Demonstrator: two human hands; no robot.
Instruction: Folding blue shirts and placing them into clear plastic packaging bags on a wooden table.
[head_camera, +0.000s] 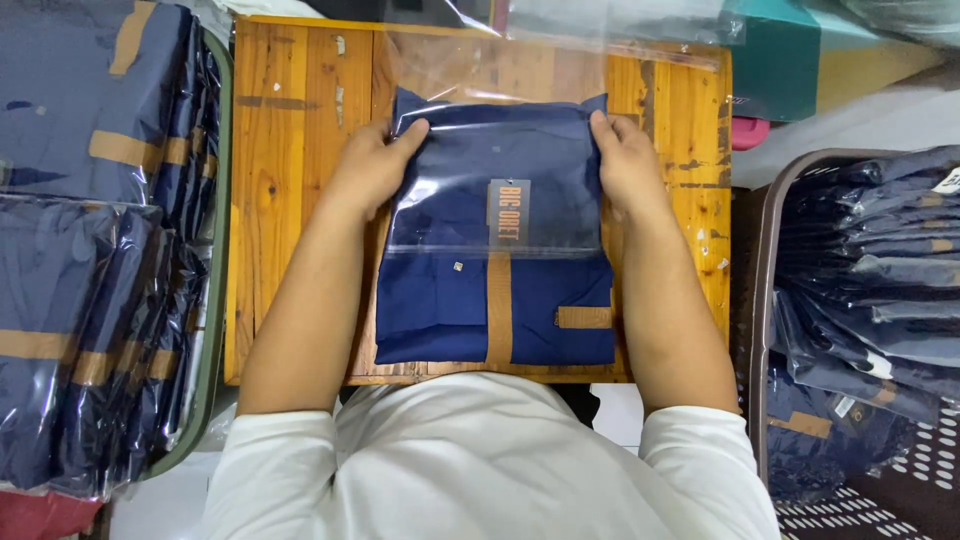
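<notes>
Folded navy shirt (495, 300) flat on wooden counter (290, 150), upper half inside clear plastic bag (495, 70); left hand (372, 165) and right hand (625, 160) fingers clamped on bag mouth edges over shirt corners. Risks: collar bunching, fold skewing, thin film tearing if pull uneven

Wooden table (290, 200), orange-brown w/ scuffed paint, is carrying a folded navy shirt (497, 310) w/ tan stripe, lying flat btwn the left hand (372, 165) & right hand (625, 160). Clear plastic bag (495, 75) is lying on the wood too, covering the shirt's top half & stretching past the fingertips toward the far edge.
</notes>
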